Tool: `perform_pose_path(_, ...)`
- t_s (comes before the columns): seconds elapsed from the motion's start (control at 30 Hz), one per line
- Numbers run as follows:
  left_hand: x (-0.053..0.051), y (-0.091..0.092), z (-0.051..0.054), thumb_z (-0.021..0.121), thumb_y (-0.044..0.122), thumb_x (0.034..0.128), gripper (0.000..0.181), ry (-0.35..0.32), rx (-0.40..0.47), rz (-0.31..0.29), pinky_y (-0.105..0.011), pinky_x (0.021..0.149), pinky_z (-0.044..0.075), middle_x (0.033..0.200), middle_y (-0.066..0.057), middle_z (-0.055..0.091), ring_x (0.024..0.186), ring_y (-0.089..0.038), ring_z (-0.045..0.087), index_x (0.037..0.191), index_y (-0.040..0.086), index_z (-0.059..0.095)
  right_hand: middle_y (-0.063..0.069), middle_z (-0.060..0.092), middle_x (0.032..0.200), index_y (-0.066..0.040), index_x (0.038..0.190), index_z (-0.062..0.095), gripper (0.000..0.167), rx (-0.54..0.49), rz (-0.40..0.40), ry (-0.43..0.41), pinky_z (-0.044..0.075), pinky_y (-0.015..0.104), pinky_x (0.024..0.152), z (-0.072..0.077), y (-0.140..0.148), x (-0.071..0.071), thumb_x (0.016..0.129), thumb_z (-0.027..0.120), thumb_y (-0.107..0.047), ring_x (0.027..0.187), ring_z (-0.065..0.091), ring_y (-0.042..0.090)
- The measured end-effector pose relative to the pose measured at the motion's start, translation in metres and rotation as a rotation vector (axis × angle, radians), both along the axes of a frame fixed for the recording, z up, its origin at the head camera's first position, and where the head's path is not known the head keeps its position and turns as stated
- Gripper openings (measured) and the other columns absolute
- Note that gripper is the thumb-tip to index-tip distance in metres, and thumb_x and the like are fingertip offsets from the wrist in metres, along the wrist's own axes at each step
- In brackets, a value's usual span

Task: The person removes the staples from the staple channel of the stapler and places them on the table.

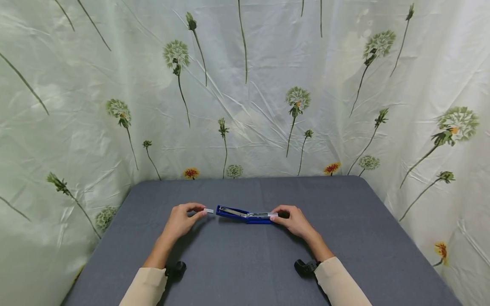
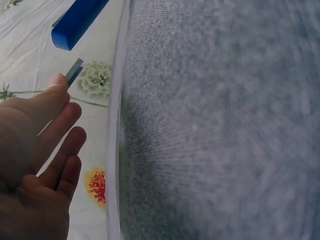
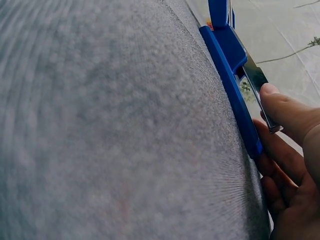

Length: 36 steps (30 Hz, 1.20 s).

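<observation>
While a person in pale sleeves (image 1: 143,287) works at a grey desk (image 1: 237,263), the left hand (image 1: 183,219) pinches a short silver strip (image 1: 208,211), shaped like a row of staples, between thumb and forefinger, its free end jutting toward the right hand (image 1: 292,219). Below that pinch, the left hand's other fingers curve loosely, apart from the strip. Just beyond the left hand's fingertips, with a narrow gap between it and the strip, is one end of a blue stapler (image 1: 250,220), unfolded wide and spanning most of the space between the two hands. The right hand grips the stapler's opposite end, its thumb on the metal rail (image 3: 257,80) and its fingers lower down, by the end of the blue base (image 3: 235,105) (the right wrist view shows the rail raised at an angle from the base). Whether the base rests on the desk between the hands cannot be told. Behind each hand, at the wrist, sits a black device (image 1: 306,267). Well beyond both hands, past the desk's far edge, hangs a pale curtain (image 1: 264,42) printed with dandelions and orange-red blooms.
</observation>
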State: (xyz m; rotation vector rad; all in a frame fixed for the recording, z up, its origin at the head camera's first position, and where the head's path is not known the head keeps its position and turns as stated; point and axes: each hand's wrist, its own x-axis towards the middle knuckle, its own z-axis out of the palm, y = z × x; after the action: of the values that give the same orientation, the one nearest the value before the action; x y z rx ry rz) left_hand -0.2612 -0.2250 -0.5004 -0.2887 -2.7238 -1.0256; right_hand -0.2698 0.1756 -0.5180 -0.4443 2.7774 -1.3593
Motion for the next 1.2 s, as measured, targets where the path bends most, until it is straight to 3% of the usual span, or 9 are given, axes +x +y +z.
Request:
perform_pose_path(0.23, 0.0021, 0.0051, -0.0003, 0.079, 0.031, 0.0923, 0.021, -0.035, -0.034, -0.020, -0.054, 0.096, 0.055, 0.108, -0.003, 0.079, 0.110, -0.029, 0.071, 0.108, 0.017, 0.080, -0.001, 0.077, 0.101, -0.019, 0.106, 0.081, 0.018, -0.059, 0.021, -0.022, 0.051, 0.027, 0.079, -0.0015, 0.0017, 0.0008, 0.091, 0.081, -0.029, 0.087, 0.064, 0.010)
perform_pose_path(0.6, 0.0039, 0.0069, -0.0059, 0.078, 0.030, 0.0928, 0.019, -0.083, -0.062, -0.028, -0.050, 0.093, 0.055, 0.105, 0.000, 0.078, 0.103, -0.022, 0.071, 0.107, 0.018, 0.080, 0.000, 0.078, 0.105, -0.018, 0.108, 0.081, 0.021, -0.078, 0.023, -0.026, 0.051, 0.028, 0.081, -0.0030, 0.0022, 0.0016, 0.090, 0.082, -0.028, 0.091, 0.065, 0.012)
perform_pose_path(0.93, 0.0016, 0.0032, -0.0068, 0.079, 0.024, 0.0923, 0.012, -0.070, -0.112, -0.063, -0.049, 0.089, 0.055, 0.097, 0.001, 0.077, 0.096, -0.023, 0.070, 0.102, 0.017, 0.081, 0.001, 0.076, 0.105, -0.018, 0.110, 0.080, 0.022, -0.108, 0.013, -0.029, 0.050, 0.026, 0.079, -0.0041, 0.0006, 0.0020, 0.089, 0.082, -0.026, 0.089, 0.062, 0.013)
perform_pose_path(1.2, 0.0019, 0.0058, -0.0029, 0.080, 0.019, 0.0905, 0.012, -0.028, -0.223, -0.062, -0.048, 0.085, 0.056, 0.096, -0.005, 0.075, 0.092, -0.025, 0.070, 0.100, 0.012, 0.081, 0.002, 0.076, 0.108, -0.017, 0.112, 0.080, 0.023, -0.114, 0.032, -0.025, 0.050, 0.026, 0.080, -0.0045, 0.0010, 0.0018, 0.090, 0.082, -0.026, 0.091, 0.063, 0.013)
